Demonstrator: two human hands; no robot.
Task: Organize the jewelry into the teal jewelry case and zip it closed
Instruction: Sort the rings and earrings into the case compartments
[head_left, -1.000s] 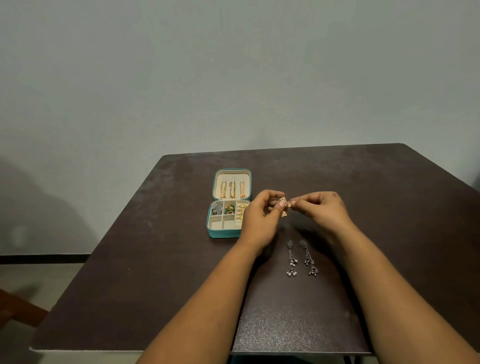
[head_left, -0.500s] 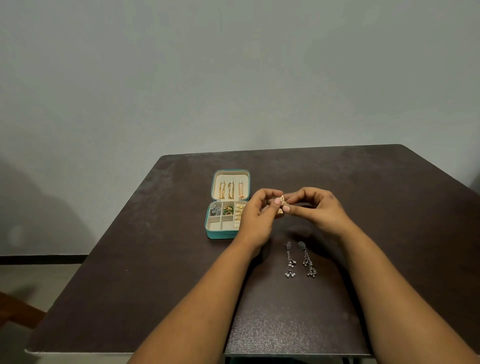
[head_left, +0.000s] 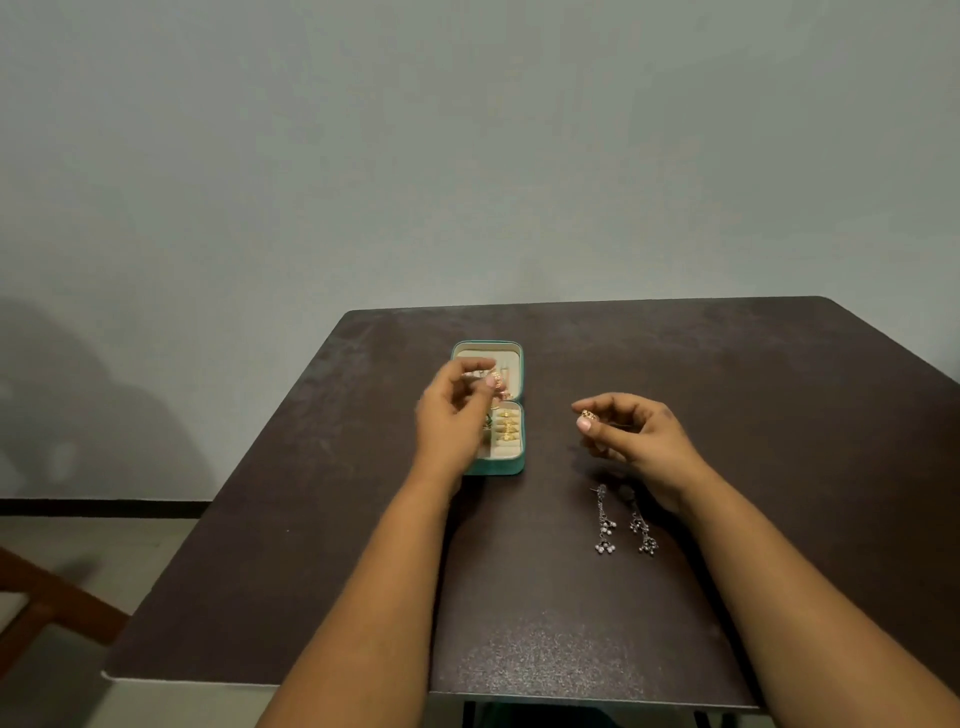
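The teal jewelry case (head_left: 511, 467) lies open on the dark table (head_left: 727, 374), its lid flat at the back with gold pieces inside. My left hand (head_left: 452, 415) hovers over the case and pinches a small gold earring (head_left: 497, 381) above the lid. My right hand (head_left: 631, 436) is to the right of the case and pinches a second small gold piece (head_left: 588, 414) between thumb and forefinger. Two long silver dangle earrings (head_left: 626, 525) lie side by side on the table just below my right hand. My left hand hides the case's left compartments.
A grey wall stands behind the table. A brown wooden chair part (head_left: 47, 608) shows at the lower left, off the table's left edge. The table's front edge (head_left: 311, 680) runs near my forearms.
My hands were together, both pinching the gold pieces in front of the case. They have separated: the left moved over the case with one piece, the right drew rightward with the other.
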